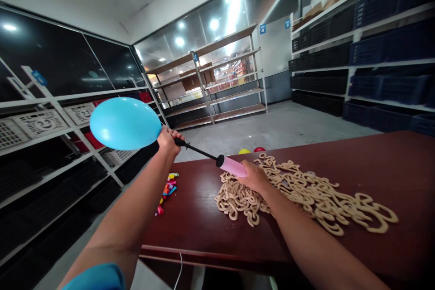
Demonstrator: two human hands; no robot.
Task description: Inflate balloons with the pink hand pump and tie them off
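Observation:
My left hand [168, 140] is closed around the neck of an inflated light blue balloon [125, 123] and the tip of a hand pump, held up past the table's left end. The pump's black rod [200, 150] slants down to its pink barrel [234, 166], which my right hand [254, 177] grips above the dark red table [374, 167]. Under my right hand lies a wide heap of beige plastic hooks [316, 197].
A small pile of uninflated coloured balloons [167, 192] lies at the table's left edge. Yellow and red balloons [251, 150] sit on the floor beyond the table. Shelving with white crates [41, 122] stands left, wooden racks [217, 81] at the back, dark blue crates [387, 54] right.

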